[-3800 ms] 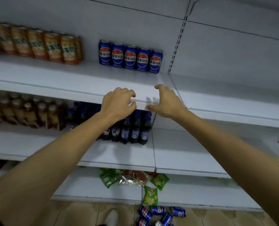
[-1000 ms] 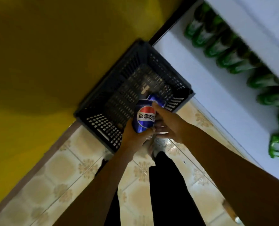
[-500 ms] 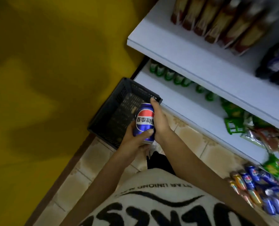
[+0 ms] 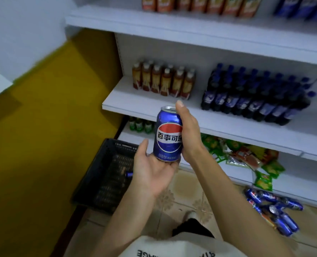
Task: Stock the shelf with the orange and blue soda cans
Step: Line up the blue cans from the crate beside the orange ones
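A blue soda can [image 4: 168,134] with a red, white and blue logo stands upright between both hands at the centre of the view. My left hand [image 4: 152,171] cups it from below with the palm up. My right hand [image 4: 190,132] wraps its right side, with the index fingertip above the rim. On the top shelf [image 4: 191,28] stand orange cans [image 4: 196,4] and, at the far right, blue cans [image 4: 302,8], both cut off by the frame. Several more blue cans [image 4: 276,210] lie on the tiled floor at the lower right.
A dark plastic crate [image 4: 105,175] sits on the floor at the left, with one blue can end [image 4: 129,174] showing inside. The middle shelf holds brown bottles [image 4: 163,80] and dark cola bottles [image 4: 255,95]. Snack packets [image 4: 246,156] lie on the lowest shelf. A yellow wall is at left.
The view has swung up from the crate toward the shelves. Both hands have lifted the blue can higher, and it now sits upright above the crate's right edge.
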{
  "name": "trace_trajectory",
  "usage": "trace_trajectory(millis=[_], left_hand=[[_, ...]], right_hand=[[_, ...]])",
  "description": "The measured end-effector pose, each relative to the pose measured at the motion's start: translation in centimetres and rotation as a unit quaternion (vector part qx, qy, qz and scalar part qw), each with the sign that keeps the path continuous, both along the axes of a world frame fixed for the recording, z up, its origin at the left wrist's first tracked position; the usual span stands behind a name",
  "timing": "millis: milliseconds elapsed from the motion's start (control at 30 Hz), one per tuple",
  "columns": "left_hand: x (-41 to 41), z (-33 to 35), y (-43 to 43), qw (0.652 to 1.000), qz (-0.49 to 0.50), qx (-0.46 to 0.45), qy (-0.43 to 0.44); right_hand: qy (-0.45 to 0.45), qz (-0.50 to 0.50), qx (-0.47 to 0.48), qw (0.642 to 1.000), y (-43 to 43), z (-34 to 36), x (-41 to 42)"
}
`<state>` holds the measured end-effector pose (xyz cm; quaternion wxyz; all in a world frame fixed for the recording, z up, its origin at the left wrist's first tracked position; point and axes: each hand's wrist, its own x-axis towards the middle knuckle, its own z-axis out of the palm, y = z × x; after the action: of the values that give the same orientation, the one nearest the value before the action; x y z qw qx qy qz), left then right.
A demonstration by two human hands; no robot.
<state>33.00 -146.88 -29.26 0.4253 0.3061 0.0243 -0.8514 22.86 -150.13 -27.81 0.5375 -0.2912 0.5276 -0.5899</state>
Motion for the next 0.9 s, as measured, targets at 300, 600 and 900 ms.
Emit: trace_trajectory(millis=[300,600,900], left_hand=[[-13.8,7.4,0.6,0.99,-0.092,-0.103,0.036],[-31.3,12.5,0.9,0.973,-0.135,-0.18,0.057],[-39.2,15.2,-3.2,0.952,-0.141,-0.266,0.052]], right_hand=[[0.039,-0.083,-0.158,0.983,3.1,8.2,-13.5],[0.185,-0.143,-0.202,0.951,6.7,14.5,-30.1],[0.37,-0.17,-0.161,0.899,4.9,14.2,-37.3]])
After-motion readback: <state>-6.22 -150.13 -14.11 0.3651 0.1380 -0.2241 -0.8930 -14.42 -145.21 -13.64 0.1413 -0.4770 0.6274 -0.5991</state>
